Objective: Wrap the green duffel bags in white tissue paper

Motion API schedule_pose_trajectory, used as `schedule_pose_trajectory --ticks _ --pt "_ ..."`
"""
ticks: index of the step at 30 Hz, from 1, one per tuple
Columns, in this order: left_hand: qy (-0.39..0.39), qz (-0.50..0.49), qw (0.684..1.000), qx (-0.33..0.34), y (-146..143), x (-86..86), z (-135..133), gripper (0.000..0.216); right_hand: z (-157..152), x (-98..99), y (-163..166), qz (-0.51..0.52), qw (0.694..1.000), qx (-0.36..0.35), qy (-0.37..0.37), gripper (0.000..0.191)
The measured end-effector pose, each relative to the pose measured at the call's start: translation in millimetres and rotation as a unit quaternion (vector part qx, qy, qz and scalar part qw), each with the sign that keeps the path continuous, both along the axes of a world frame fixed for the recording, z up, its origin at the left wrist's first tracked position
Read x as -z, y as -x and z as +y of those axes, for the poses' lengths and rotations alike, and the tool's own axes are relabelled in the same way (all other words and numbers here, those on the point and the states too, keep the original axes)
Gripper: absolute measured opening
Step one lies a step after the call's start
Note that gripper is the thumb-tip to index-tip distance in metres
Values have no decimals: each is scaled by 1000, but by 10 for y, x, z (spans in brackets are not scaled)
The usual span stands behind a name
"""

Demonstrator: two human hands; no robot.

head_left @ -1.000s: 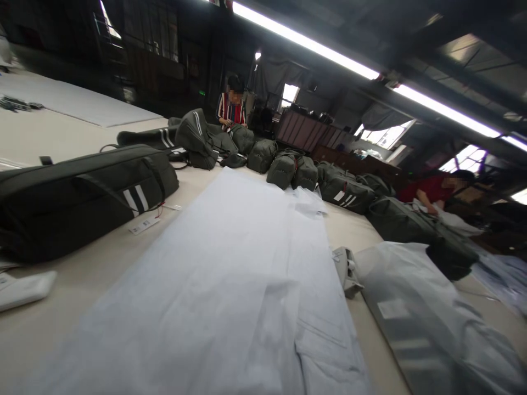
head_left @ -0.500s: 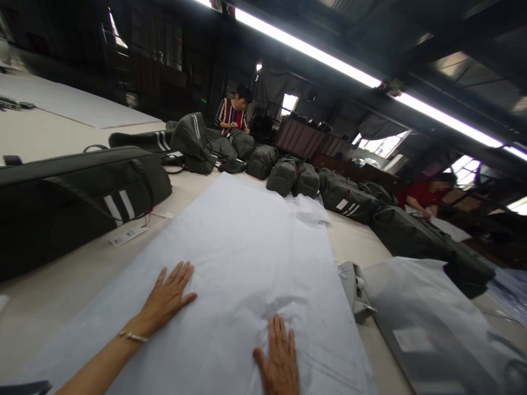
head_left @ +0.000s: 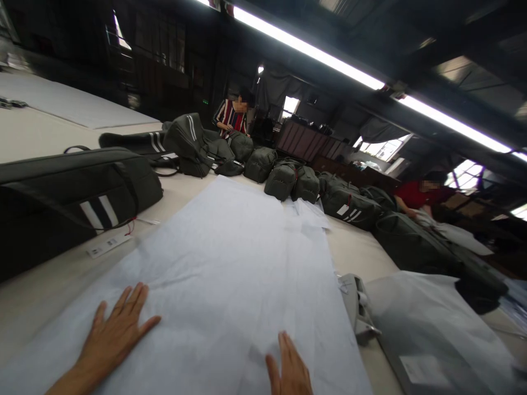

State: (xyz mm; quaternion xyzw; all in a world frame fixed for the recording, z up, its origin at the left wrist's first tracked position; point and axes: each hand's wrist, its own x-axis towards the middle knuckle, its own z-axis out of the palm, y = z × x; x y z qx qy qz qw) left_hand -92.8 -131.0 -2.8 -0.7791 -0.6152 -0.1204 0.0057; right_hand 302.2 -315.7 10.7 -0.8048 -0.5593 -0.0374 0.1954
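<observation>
A large white sheet [head_left: 230,258], thin and slightly wrinkled, covers the middle of the table in front of me. My left hand [head_left: 115,329] lies flat on its left part with the fingers spread. Near the bottom edge of the view, my right hand [head_left: 289,367] is over the sheet's right part, fingers stretched out and thumb apart; its wrist is out of view. Neither hand grips anything. To the left lies a long dark green bag [head_left: 74,203] with two white stripes and a white paper tag [head_left: 109,245].
A grey tape dispenser [head_left: 357,307] stands at the sheet's right edge, beside a bag in a translucent plastic sleeve [head_left: 444,334]. Several dark green bags [head_left: 282,180] line the far side. A person in stripes [head_left: 233,116] and another in red [head_left: 420,195] work beyond them.
My left hand has slid left and toward me across the sheet. My right hand has shifted slightly down and right. At right, the person in red has moved a pale sheet.
</observation>
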Motion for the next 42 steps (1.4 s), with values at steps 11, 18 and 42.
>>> schedule_pose_trajectory --ticks 11,18,42 --pt "-198 39 937 284 -1351 -235 464 88 2712 -144 -1423 94 989 -94 -69 54" --pt "-155 68 946 275 -1992 79 1379 84 3961 -215 -2105 84 993 -86 -6 58" --pt "-138 89 967 195 -2057 305 2207 86 4709 -13 -2654 -123 985 -28 114 45"
